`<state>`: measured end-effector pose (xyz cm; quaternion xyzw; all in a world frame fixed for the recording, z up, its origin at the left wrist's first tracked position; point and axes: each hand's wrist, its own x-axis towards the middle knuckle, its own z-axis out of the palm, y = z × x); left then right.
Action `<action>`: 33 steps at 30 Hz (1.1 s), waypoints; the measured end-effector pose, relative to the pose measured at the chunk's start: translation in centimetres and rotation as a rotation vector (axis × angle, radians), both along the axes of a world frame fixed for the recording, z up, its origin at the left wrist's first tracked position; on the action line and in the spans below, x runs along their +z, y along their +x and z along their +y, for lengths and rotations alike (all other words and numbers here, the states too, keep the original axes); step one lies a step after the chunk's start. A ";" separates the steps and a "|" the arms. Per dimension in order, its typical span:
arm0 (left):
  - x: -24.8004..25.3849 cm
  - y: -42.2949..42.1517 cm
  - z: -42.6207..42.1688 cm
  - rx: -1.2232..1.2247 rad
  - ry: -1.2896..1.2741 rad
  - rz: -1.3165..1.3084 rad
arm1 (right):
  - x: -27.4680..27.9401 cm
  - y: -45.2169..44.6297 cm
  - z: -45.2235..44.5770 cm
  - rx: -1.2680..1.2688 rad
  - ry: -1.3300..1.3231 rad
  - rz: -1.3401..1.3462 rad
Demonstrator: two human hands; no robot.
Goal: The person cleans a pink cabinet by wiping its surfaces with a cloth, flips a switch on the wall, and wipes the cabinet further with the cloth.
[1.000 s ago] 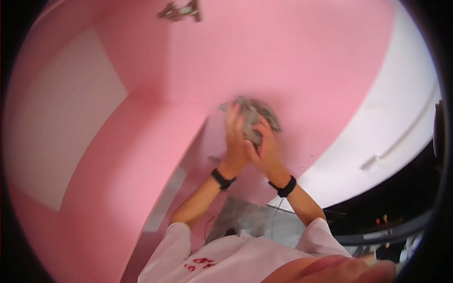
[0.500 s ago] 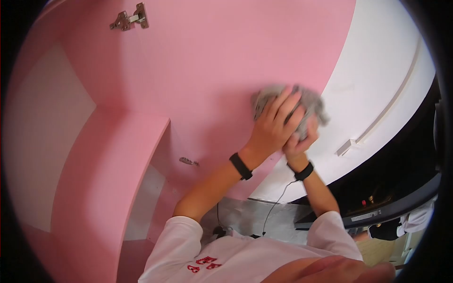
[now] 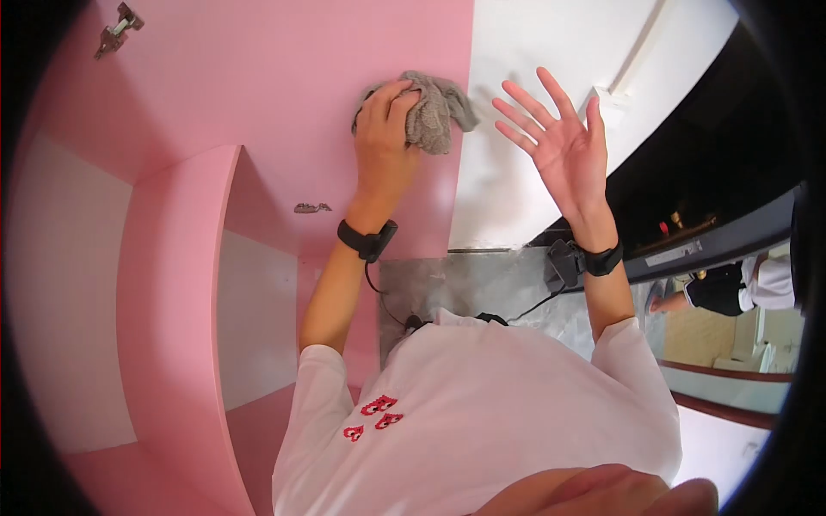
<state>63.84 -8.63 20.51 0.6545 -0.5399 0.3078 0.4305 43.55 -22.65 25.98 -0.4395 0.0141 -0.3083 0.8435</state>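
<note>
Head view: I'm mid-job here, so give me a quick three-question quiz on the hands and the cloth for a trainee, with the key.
1. True or false: the right hand is open, with its fingers spread.

2. What does the left hand hold?
A) a screwdriver
B) a grey cloth
C) a paper cup

3. Fill in the colour: in this view, most of the cloth shows against the ____ panel.

Key:
1. True
2. B
3. pink
</note>
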 end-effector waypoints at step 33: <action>1.3 -4.4 -0.8 -0.332 -0.162 0.377 | -2.2 7.4 2.5 -0.398 -0.517 0.049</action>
